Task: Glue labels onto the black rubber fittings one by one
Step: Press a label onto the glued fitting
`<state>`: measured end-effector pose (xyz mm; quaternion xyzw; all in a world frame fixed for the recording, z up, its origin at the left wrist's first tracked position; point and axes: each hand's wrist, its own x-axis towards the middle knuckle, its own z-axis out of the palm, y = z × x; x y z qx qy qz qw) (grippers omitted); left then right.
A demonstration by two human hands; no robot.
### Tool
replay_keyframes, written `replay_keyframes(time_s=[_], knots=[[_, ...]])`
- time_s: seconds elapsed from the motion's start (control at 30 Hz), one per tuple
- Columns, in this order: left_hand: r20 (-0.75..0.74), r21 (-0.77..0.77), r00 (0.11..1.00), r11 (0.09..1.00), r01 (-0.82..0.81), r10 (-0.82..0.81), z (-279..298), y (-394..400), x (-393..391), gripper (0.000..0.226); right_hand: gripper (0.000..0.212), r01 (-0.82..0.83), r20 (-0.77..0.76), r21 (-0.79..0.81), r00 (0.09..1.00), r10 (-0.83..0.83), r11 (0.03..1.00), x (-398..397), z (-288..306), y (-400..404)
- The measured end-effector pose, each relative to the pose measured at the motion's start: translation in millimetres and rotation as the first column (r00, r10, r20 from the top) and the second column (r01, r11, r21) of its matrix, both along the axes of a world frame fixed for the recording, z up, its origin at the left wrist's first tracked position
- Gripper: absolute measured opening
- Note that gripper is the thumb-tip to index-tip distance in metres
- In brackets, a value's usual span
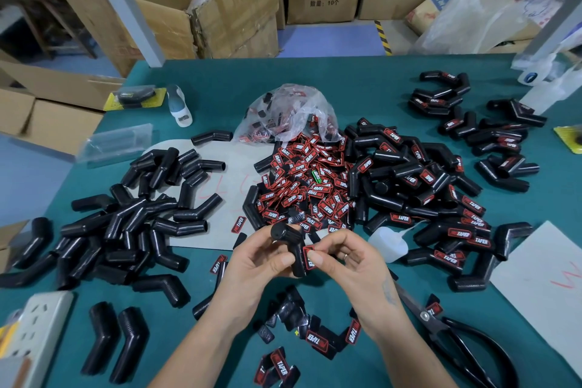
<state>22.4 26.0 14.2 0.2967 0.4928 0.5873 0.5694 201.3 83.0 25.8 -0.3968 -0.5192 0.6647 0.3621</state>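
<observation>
1. The left hand [263, 257] holds one black rubber fitting [291, 246] up over the green desk [330, 72]. Its fingers curl round the bent tube.
2. The right hand [345, 257] pinches a red and black label [308, 258] between thumb and finger. The label lies flat on the side of the fitting.
3. Both hands are close together, near the front middle of the desk.
4. Just behind the hands is a big heap of loose labels [308, 179]. A clear plastic bag [289, 110] with more labels sits at the back of the heap.
5. To the left is a pile of plain fittings [135, 214]. They lie partly on a grey sheet.
6. To the right is a pile of fittings with labels on [441, 192].
7. A small white squeeze bottle [389, 244] lies just beside the right hand.
8. Black scissors [463, 337] lie on the desk at the front right.
9. A few labels [318, 339] lie scattered on the desk between the two arms.
10. Brown cardboard boxes [220, 6] stand on the floor behind the desk.
</observation>
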Motion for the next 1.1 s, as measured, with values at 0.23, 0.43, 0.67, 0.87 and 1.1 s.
replay_keyframes(time_s=[0.23, 0.43, 0.67, 0.87, 1.1], knots=[[-0.003, 0.001, 1.0, 1.0, -0.003, 0.003, 1.6, 0.1, 1.2, 0.057, 0.012, -0.019, -0.013, -0.005, 1.0, 0.019, 1.0, 0.2, 0.8, -1.1], [0.007, 0.005, 1.0, 1.0, -0.004, 0.004, 2.4, 0.5, 2.1, 0.056, 0.02, 0.003, -0.013, 0.004, 1.0, -0.003, 1.0, -0.2, 2.1, 0.1], [-0.002, 0.011, 1.0, 1.0, 0.009, -0.009, 2.6, 0.4, 1.5, 0.053, 0.021, -0.021, 0.001, 0.004, 1.0, 0.021, 1.0, -0.6, 1.5, -0.6], [-0.002, 0.012, 1.0, 1.0, -0.001, 0.001, 1.3, 0.0, 1.2, 0.054, 0.02, -0.005, -0.001, -0.001, 1.0, 0.005, 1.0, 0.8, 1.4, 0.2], [0.005, 0.041, 1.0, 0.999, 0.007, -0.008, -1.7, 0.0, -0.7, 0.046, 0.022, 0.029, -0.047, -0.034, 0.998, -0.031, 0.999, 3.1, 1.2, 1.9]])
